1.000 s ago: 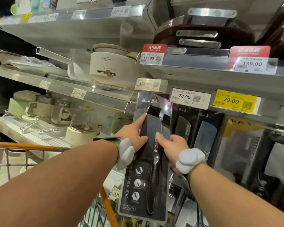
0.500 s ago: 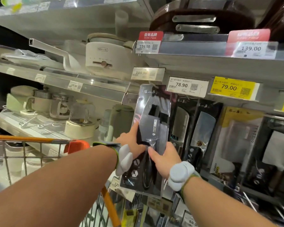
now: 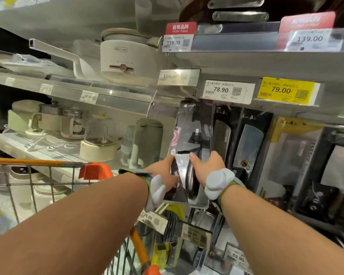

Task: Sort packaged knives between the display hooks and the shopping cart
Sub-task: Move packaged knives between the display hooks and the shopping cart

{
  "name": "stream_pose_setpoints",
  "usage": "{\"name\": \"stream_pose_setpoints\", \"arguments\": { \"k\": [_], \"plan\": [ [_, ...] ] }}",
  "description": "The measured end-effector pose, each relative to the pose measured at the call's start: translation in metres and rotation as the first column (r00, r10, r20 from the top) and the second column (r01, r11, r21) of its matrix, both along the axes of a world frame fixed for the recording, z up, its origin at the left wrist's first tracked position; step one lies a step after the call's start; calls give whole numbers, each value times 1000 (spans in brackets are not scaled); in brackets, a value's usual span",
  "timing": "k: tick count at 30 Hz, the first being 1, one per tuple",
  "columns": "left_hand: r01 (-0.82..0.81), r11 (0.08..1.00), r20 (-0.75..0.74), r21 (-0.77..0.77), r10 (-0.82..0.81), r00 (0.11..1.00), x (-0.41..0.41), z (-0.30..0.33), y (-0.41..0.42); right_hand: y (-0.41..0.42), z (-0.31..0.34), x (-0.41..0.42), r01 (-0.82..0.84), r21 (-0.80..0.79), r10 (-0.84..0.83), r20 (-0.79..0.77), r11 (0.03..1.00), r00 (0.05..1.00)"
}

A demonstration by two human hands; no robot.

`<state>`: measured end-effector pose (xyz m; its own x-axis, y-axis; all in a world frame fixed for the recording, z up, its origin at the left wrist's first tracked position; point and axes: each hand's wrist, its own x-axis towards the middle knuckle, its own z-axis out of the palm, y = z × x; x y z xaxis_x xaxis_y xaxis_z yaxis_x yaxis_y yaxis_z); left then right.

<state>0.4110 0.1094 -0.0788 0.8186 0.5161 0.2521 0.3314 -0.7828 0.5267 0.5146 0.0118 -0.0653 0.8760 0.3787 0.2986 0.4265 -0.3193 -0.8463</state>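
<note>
Packaged knife (image 3: pixel 189 139) stands upright, long axis vertical with a slight lean: top of the card up at the hook row under the shelf edge, lower end down between my wrists. Blade end up, dark handle end down, as far as the glare on the plastic lets me tell. Whether the top hole is on a hook, cannot tell.

Setting: store aisle with grey metal shelving (image 3: pixel 246 58). 78.90 price tag (image 3: pixel 227 91) sits right above the pack, yellow 79.00 tag (image 3: pixel 286 90) beside it, red-topped 119.00 tag (image 3: pixel 177 37) and a 139.00 tag (image 3: pixel 310 38) higher up. More packaged cleavers (image 3: pixel 248 143) hang in a row just right of my pack, then a yellow-carded one (image 3: pixel 290 155). Left shelves hold a cream electric cooker (image 3: pixel 125 60), glass kettles (image 3: pixel 75 124) and a grey-green jug (image 3: pixel 147 141). Shopping cart (image 3: pixel 48 175), wire with orange trim, is at lower left below my left forearm. Lower hooks carry more knives with a 129.00 tag (image 3: pixel 152 218).

Pack relative to hands: my left hand (image 3: pixel 165 173) grips the lower left edge, thumb on the front, fingers behind and hidden. My right hand (image 3: pixel 207 169) grips the lower right edge, thumb pressed on the front face, fingers wrapped behind. Both hands clamped on it, close together, pack between them and rising above them. White trackers on both wrists.
</note>
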Motion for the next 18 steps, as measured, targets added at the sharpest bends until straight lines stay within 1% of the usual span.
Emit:
{"name": "stream_pose_setpoints", "arguments": {
  "k": [4, 8, 11, 13, 16, 18],
  "plan": [
    [-41, 997, -54, 60, 44, 998, 1, 0, -3, -7, -19, -5, -25, -30, 23, -35, 999, 999],
    [-44, 999, -64, 26, 45, 997, 0, 7, -5, -22, -23, -11, -53, -27, 51, -72, 998, 996],
    [-93, 994, 26, 49, 92, 995, -3, 15, -2, -33, -15, -23, -89, -41, 85, -95, 995, 992],
    [-125, 992, 78, 35, 122, 990, -11, 22, -10, -42, -7, -42, -138, -4, 138, -87, 990, 987],
    [-114, 992, 132, 51, 107, 986, -22, 40, -23, -49, 3, -75, -211, 36, 212, -15, 977, 977],
    [-131, 990, 178, 50, 121, 977, -42, 59, -32, -54, 14, -107, -276, 22, 276, 16, 961, 961]
  ]
}}
